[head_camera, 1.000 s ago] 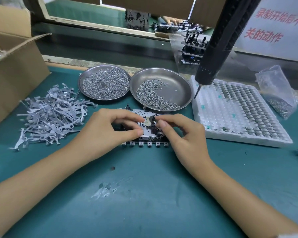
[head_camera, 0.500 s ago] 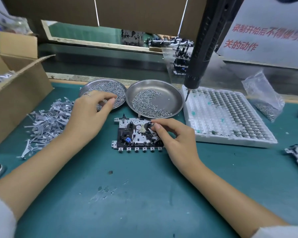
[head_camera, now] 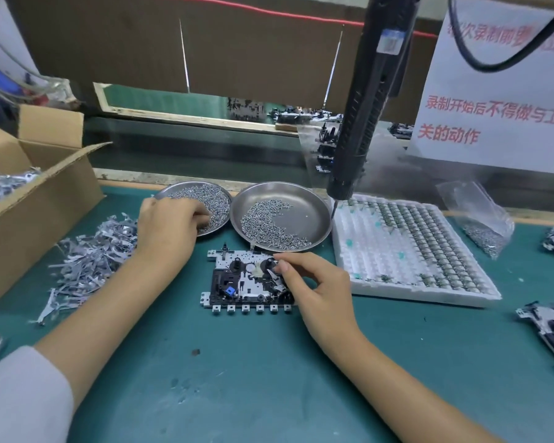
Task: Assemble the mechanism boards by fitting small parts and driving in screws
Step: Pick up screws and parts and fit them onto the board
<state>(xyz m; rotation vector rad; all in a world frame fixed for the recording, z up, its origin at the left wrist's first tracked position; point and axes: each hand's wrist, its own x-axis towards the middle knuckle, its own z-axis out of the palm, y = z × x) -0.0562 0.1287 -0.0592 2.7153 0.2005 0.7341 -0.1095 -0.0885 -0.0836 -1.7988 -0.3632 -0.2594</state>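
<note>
The left hand (head_camera: 168, 228) had moved from the mechanism board (head_camera: 248, 279) into the screw dish (head_camera: 205, 199) near the surface's far edge — fingers curled, probably picking a screw — while the right hand (head_camera: 314, 282) pinched a part on the board.

Factory assembly bench: hanging electric screwdriver (head_camera: 362, 123), screw dishes (head_camera: 304, 212), parts tray (head_camera: 397, 251).

Your left hand (head_camera: 167, 230) reaches into the left steel dish (head_camera: 218, 195), fingertips curled down among the small screws (head_camera: 210, 196). Your right hand (head_camera: 317, 289) rests on the right edge of the mechanism board (head_camera: 237, 282), which lies flat on the green mat (head_camera: 237, 378), fingers bent onto a black round part. The right steel dish (head_camera: 314, 215) sits just behind the board. An electric screwdriver (head_camera: 362, 123) hangs above the white parts tray (head_camera: 397, 276). Loose metal levers (head_camera: 87, 260) lie piled beside a cardboard box (head_camera: 45, 203).
</note>
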